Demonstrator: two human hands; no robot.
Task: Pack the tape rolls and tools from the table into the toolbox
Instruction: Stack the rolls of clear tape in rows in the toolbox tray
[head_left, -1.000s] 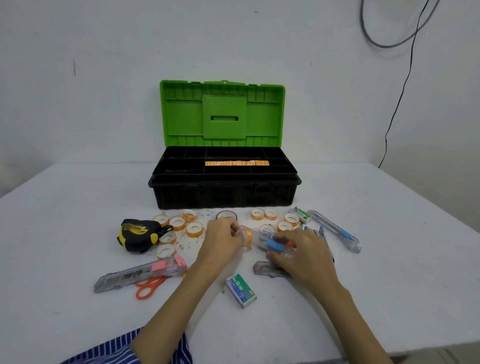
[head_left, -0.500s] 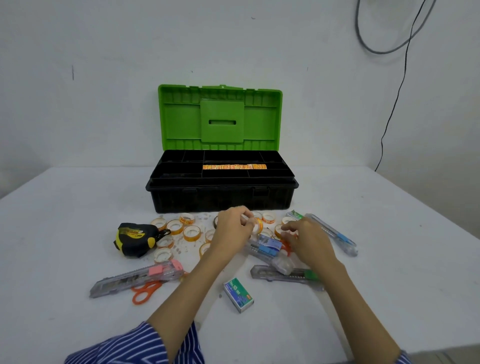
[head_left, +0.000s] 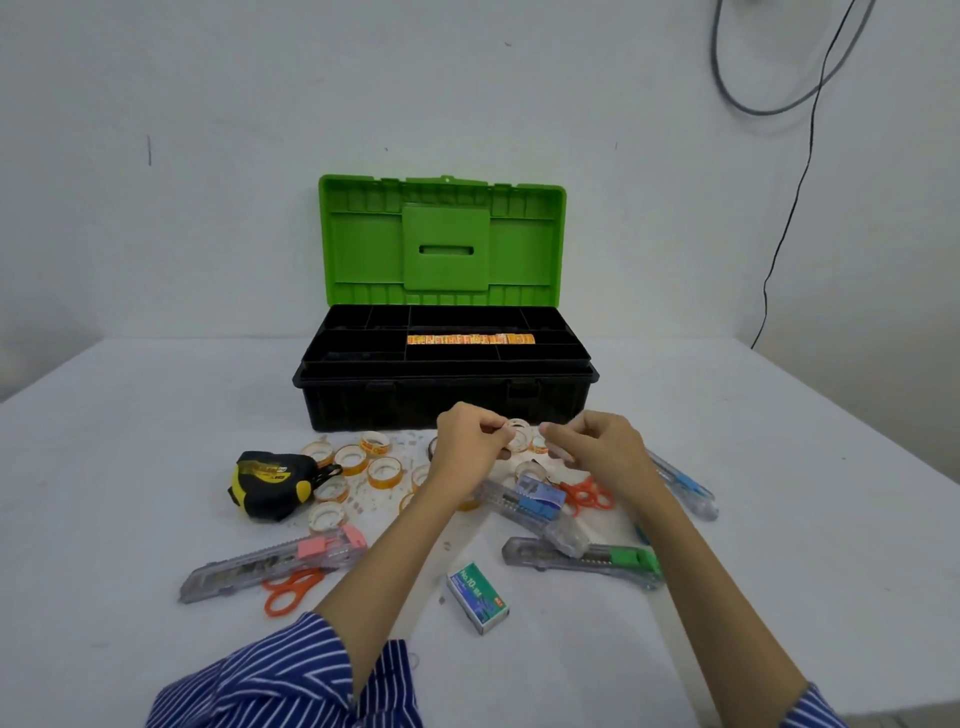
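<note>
Left hand pinches a small tape roll lifted above the table, right hand loosely curled just beside it, holding nothing I can tell; open toolbox lies directly ahead, long axis crosswise, left hand marginally nearer.

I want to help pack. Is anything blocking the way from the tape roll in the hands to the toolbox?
Nothing visible. The left hand pinches the tape roll just before the toolbox, whose lid is up.
</note>
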